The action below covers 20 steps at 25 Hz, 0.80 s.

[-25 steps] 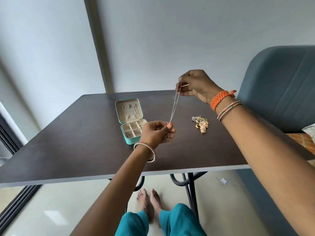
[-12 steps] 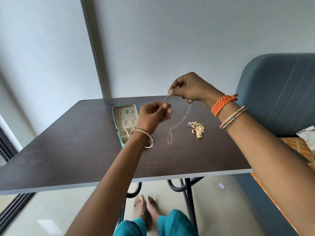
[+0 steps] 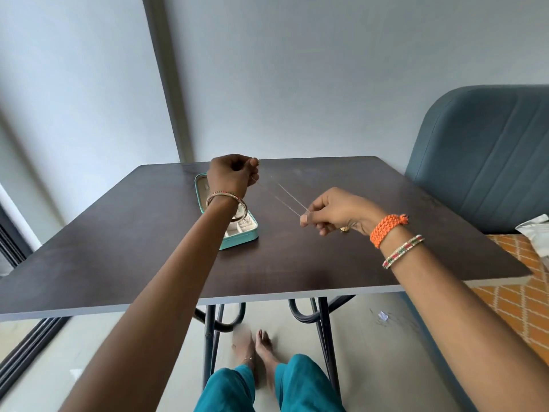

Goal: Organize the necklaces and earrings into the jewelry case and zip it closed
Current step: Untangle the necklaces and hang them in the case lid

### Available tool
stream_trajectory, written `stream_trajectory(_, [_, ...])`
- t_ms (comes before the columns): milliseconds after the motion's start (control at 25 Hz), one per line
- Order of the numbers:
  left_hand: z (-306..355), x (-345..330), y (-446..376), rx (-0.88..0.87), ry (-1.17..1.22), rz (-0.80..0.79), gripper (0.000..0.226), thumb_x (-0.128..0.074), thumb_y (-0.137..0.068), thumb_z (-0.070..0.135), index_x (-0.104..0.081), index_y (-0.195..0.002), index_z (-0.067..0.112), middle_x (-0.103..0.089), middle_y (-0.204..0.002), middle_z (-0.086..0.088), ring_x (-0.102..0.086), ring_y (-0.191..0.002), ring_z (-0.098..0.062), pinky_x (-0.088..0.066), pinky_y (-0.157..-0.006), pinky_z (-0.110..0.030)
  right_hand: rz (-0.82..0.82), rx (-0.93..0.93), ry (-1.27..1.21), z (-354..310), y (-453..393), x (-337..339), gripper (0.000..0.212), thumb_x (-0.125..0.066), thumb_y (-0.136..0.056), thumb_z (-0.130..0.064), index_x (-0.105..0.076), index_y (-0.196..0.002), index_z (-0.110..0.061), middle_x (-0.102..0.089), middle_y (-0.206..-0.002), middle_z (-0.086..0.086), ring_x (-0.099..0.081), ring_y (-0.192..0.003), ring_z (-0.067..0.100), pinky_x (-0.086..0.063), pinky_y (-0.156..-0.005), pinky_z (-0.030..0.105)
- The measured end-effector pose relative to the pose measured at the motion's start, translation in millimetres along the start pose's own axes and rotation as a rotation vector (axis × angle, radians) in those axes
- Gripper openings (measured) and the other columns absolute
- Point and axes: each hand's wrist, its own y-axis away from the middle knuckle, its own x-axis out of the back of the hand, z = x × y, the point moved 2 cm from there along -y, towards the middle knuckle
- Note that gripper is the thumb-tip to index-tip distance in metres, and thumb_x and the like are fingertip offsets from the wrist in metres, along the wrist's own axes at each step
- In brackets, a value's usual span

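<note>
A thin silver necklace chain (image 3: 282, 196) is stretched taut above the dark table (image 3: 148, 257). My left hand (image 3: 233, 175) pinches its upper end, raised over the open teal jewelry case (image 3: 240, 237). My right hand (image 3: 335, 211) pinches the lower end, further right and nearer to me. The case stands with its lid up and its compartments are partly hidden behind my left wrist. A bit of gold jewelry (image 3: 344, 229) peeks out from under my right hand; the rest of that pile is hidden.
A blue-grey padded chair (image 3: 487, 162) stands at the table's right side, with an orange patterned cushion (image 3: 517, 295) and a white wrapper (image 3: 534, 230) on it. Black metal table legs (image 3: 325, 337) and my feet (image 3: 252, 349) are below. A sliding door track runs at the left.
My left hand rose up and back over the case with the chain end. My right hand dropped low to the right, covering the gold pile. The chain went from slack to taut.
</note>
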Motion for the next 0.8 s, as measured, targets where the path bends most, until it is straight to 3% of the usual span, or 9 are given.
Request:
stream_trajectory(80, [-8.7, -0.3, -5.2, -0.016, -0.146, -0.018, 0.027, -0.058, -0.086, -0.004, -0.064, -0.064, 0.011, -0.063, -0.058, -0.001, -0.057, -0.05, -0.013, -0.057, -0.061, -0.028, 0.011, -0.016, -0.159, 12.2, -0.6, -5.9, 0.01, -0.069, -0.084, -0.009, -0.07, -0.087, 0.001, -0.066, -0.08, 0.011, -0.059, -0.068, 0.013, -0.058, -0.07, 0.026])
stream_trajectory(160, [-16.0, 0.5, -9.7, -0.023, -0.248, -0.015, 0.018, -0.061, -0.086, 0.0, -0.067, -0.071, 0.007, -0.063, -0.063, -0.006, -0.057, -0.048, -0.01, -0.058, -0.059, -0.028, 0.071, 0.0, -0.315, 19.5, 0.4, -10.2, 0.005, -0.067, -0.085, -0.008, -0.068, -0.083, -0.003, -0.068, -0.089, 0.011, -0.061, -0.079, 0.014, -0.055, -0.083, 0.029])
stream_trajectory(240, [-21.6, 2.7, -15.9, -0.022, -0.337, -0.001, 0.008, -0.065, -0.085, 0.007, -0.071, -0.08, 0.005, -0.062, -0.062, -0.003, -0.053, -0.038, -0.001, -0.057, -0.055, -0.024, 0.113, 0.024, -0.48, 28.4, 5.7, -14.0, 0.008, -0.062, -0.089, -0.008, -0.067, -0.082, -0.007, -0.068, -0.084, 0.006, -0.061, -0.076, 0.01, -0.051, -0.081, 0.026])
stream_trajectory(400, [-29.3, -1.5, -32.1, 0.014, -0.413, -0.07, 0.009, -0.068, -0.084, 0.008, -0.069, -0.075, 0.008, -0.06, -0.061, 0.0, -0.053, -0.033, 0.002, -0.053, -0.059, -0.017, 0.207, -0.022, -0.73, 49.7, 16.5, -19.4, 0.01, -0.061, -0.089, -0.005, -0.065, -0.08, -0.005, -0.064, -0.069, 0.006, -0.061, -0.064, 0.014, -0.056, -0.068, 0.026])
stream_trajectory(480, [-31.6, -14.3, -37.0, -0.037, -0.524, -0.131, 0.007, -0.066, -0.082, 0.0, -0.07, -0.078, 0.005, -0.059, -0.059, 0.0, -0.054, -0.034, 0.004, -0.049, -0.052, -0.01, 0.346, -0.112, -0.58, 59.8, 14.8, -21.7, 0.014, -0.064, -0.084, -0.006, -0.063, -0.07, -0.008, -0.059, -0.062, 0.005, -0.055, -0.056, 0.014, -0.051, -0.049, 0.022])
stream_trajectory(560, [-37.0, -30.1, -40.7, -0.088, -0.663, -0.184, 0.011, -0.062, -0.078, -0.005, -0.071, -0.079, 0.001, -0.062, -0.06, -0.006, -0.059, -0.044, -0.001, -0.052, -0.057, -0.015, 0.397, -0.17, -0.321, 66.5, 11.5, -25.7, 0.019, -0.063, -0.079, -0.013, -0.063, -0.061, -0.008, -0.056, -0.057, 0.005, -0.052, -0.051, 0.016, -0.039, -0.04, 0.021])
stream_trajectory(680, [-49.7, -51.4, -44.3, -0.164, -0.764, -0.251, 0.017, -0.059, -0.074, -0.009, -0.072, -0.08, 0.0, -0.07, -0.076, -0.017, -0.064, -0.071, -0.022, -0.052, -0.076, -0.029, 0.4, -0.188, 0.013, 67.7, 7.8, -31.9, 0.028, -0.063, -0.075, -0.026, -0.067, -0.063, 0.0, -0.058, -0.054, 0.009, -0.05, -0.043, 0.02, -0.042, -0.042, 0.023])
stream_trajectory(800, [-65.9, -67.3, -45.7, -0.191, -0.771, -0.277, 0.018, -0.059, -0.073, -0.011, -0.072, -0.08, -0.001, -0.071, -0.079, -0.018, -0.062, -0.07, -0.024, -0.051, -0.075, -0.028, 0.359, -0.17, 0.252, 58.6, 3.1, -32.4, 0.035, -0.063, -0.077, -0.031, -0.068, -0.07, 0.003, -0.066, -0.064, 0.014, -0.052, -0.047, 0.023, -0.05, -0.054, 0.028])
